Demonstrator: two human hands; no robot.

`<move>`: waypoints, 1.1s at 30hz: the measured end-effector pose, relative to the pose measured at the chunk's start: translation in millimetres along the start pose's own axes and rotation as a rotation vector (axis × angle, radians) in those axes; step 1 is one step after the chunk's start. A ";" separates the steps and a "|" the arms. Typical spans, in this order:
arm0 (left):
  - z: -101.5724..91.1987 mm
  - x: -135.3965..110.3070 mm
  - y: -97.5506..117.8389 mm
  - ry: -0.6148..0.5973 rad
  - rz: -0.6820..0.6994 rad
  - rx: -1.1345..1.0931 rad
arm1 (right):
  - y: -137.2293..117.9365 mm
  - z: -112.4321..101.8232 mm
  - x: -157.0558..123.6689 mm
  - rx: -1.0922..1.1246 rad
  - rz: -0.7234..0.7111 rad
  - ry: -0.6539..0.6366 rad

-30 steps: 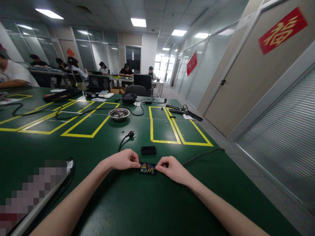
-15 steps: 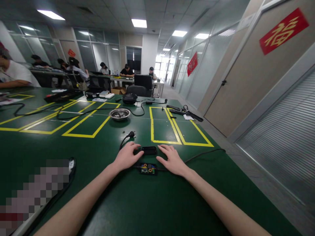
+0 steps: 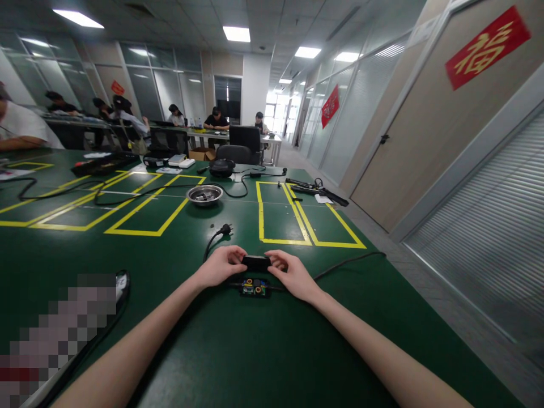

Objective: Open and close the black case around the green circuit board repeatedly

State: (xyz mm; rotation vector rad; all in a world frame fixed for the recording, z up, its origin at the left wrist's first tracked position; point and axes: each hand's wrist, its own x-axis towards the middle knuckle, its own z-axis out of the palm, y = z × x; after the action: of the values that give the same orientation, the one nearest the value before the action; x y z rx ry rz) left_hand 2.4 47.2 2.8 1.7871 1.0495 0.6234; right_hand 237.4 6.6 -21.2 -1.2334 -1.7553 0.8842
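Note:
Between my two hands is a black plastic casing half [image 3: 256, 262], tilted up from the green table. My left hand [image 3: 221, 265] pinches its left end, and my right hand [image 3: 293, 273] pinches its right end. Just below, nearer to me, lies an opened power adapter [image 3: 254, 287] with its circuit board and copper coils bare. Black cable runs out of both its sides, partly hidden by my hands. A power plug [image 3: 225, 229] lies on the table beyond my left hand.
A metal bowl [image 3: 204, 195] with small parts stands farther back. Yellow tape [image 3: 284, 242] marks rectangles on the green table [image 3: 204, 351]. Black tool-like items [image 3: 318, 194] lie at the back right, a headset-like object [image 3: 221, 168] behind. Several people sit in the background.
Both hands have closed on the ends of the casing half and tilted it up from the table. The opened adapter still lies below it. The view has shifted slightly.

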 end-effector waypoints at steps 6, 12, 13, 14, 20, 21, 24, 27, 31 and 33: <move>-14.4 -8.9 12.3 -0.221 -0.073 -0.138 | -10.4 -0.1 -13.6 0.092 -0.021 -0.050; -18.5 -12.2 11.6 -0.358 -0.055 -0.257 | -20.8 -5.7 -23.1 0.160 -0.089 -0.125; -19.0 -12.3 11.4 -0.373 -0.052 -0.260 | -21.8 -7.1 -23.6 0.162 -0.106 -0.143; -19.3 -12.5 11.4 -0.383 -0.048 -0.256 | -22.4 -8.4 -23.8 0.157 -0.127 -0.157; -15.2 -13.3 16.0 -0.370 0.000 -0.144 | -20.4 -12.3 -24.5 0.036 -0.258 -0.179; -13.7 -13.4 16.6 -0.359 0.005 -0.123 | -20.8 -12.0 -25.1 0.017 -0.267 -0.174; -10.2 -13.3 17.2 -0.336 0.017 -0.070 | -24.5 -9.6 -28.0 -0.075 -0.263 -0.153; -8.2 -13.2 16.6 -0.324 0.033 -0.046 | -29.2 -6.0 -30.5 -0.175 -0.221 -0.158; -4.4 -14.5 18.5 -0.289 0.063 0.029 | -32.4 -3.3 -31.2 -0.233 -0.196 -0.170; -2.2 -15.9 21.1 -0.281 0.077 0.095 | -33.3 -3.4 -30.8 -0.227 -0.178 -0.175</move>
State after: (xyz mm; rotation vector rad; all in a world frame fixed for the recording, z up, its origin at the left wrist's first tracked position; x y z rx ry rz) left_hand 0.8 30.5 23.3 1.9392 0.8332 0.3584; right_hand 233.6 -31.9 2.9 -1.1466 -2.1175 0.7223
